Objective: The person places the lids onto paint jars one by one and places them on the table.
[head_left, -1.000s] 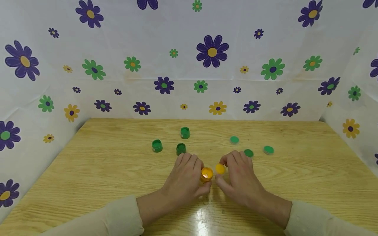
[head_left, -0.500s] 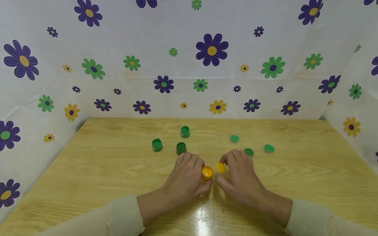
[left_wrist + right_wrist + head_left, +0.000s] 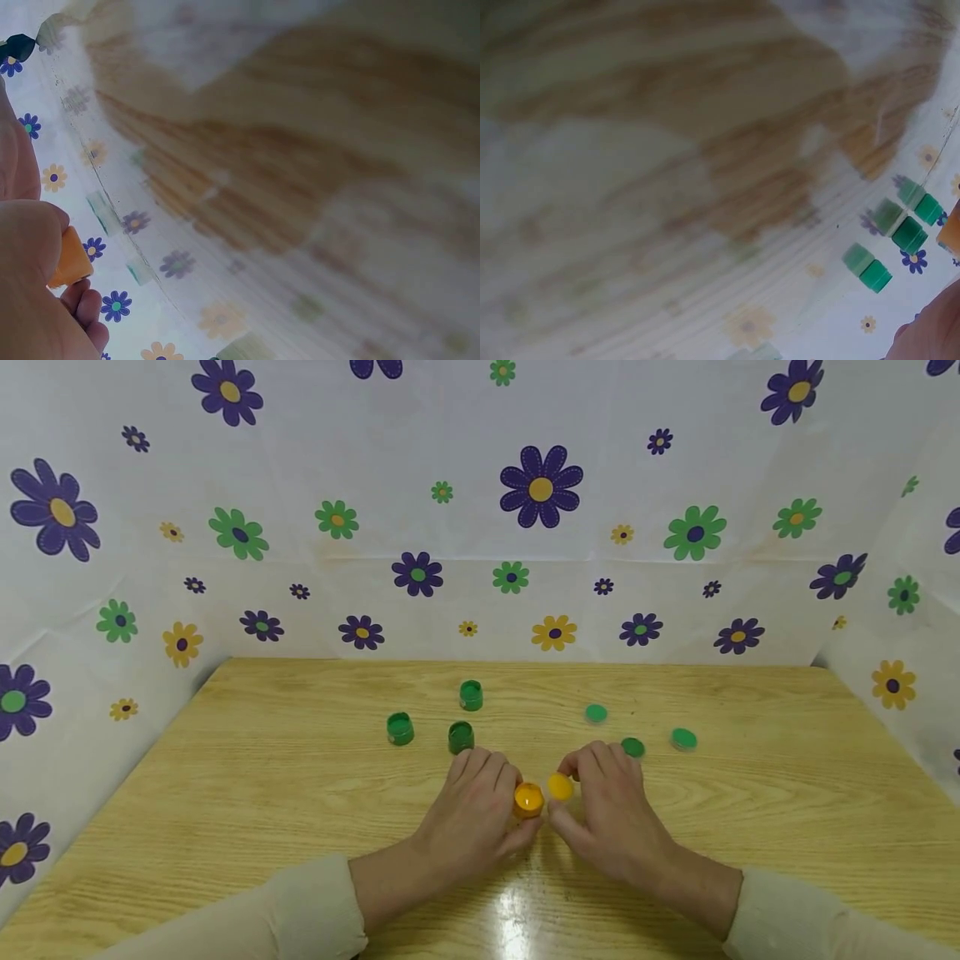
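Observation:
My left hand (image 3: 471, 810) grips a small open jar of orange-yellow paint (image 3: 528, 800), tilted so its glossy contents face the head camera. Close to its right, my right hand (image 3: 617, 814) pinches a round yellow lid (image 3: 560, 787) between thumb and fingers, apart from the jar. In the left wrist view, the orange jar (image 3: 73, 259) shows between the left thumb and fingers. Only part of the orange jar (image 3: 951, 234) appears at the edge of the right wrist view, above a bit of the right hand (image 3: 930, 330); the lid is hidden there.
Beyond the left hand stand three uncapped green paint jars: one at left (image 3: 400, 729), one at the back (image 3: 471, 696) and a darker one (image 3: 461, 738) near the knuckles. Three green lids (image 3: 596, 714) lie beyond the right hand. Flower-patterned cloth (image 3: 450, 527) borders the wooden table (image 3: 300, 793).
The paint jar in the left hand has shifted very slightly right and up toward the lid. The right hand stays in place, still pinching the lid.

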A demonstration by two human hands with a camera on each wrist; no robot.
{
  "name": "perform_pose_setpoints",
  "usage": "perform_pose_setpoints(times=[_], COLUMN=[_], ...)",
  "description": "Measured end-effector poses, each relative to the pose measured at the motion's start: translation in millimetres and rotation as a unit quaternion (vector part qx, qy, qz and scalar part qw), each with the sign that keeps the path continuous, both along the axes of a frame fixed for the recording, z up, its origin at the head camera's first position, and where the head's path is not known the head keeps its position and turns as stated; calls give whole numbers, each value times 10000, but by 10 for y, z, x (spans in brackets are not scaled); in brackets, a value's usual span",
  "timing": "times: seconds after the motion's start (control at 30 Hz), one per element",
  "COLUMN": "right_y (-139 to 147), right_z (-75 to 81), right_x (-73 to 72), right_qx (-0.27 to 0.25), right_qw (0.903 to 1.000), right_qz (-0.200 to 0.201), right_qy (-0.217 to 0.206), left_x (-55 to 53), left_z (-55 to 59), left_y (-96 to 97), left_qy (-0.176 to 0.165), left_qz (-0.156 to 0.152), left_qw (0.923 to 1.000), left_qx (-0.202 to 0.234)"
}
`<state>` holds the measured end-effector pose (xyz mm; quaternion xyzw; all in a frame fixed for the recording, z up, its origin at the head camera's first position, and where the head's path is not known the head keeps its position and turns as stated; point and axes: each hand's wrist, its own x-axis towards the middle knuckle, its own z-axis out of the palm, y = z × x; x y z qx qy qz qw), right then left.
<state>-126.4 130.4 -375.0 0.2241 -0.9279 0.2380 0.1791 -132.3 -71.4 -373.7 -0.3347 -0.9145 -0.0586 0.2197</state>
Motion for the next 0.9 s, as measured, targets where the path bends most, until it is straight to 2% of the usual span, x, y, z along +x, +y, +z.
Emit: perform_pose_setpoints(times=[0.3, 0.57, 0.77, 0.9], right_y=[-4, -21, -27, -14], right_z=[6, 2, 0, 3], right_x=[-1, 8, 8, 12], right_qx=[-75, -277, -315, -440], right_qw=[9998, 9989, 9979, 9973], right_qz=[49, 272, 407, 350], right_qy=[-163, -248, -399, -468], left_x=[-7, -13, -10, -6], left_z=[0, -17, -31, -32], left_y=[-1, -1, 2, 3], left_qy=[-87, -307, -231, -240], left_qz=[-77, -274, -343, -369], left_qw=[9999, 9991, 9989, 9986], left_qx=[28, -52, -237, -283])
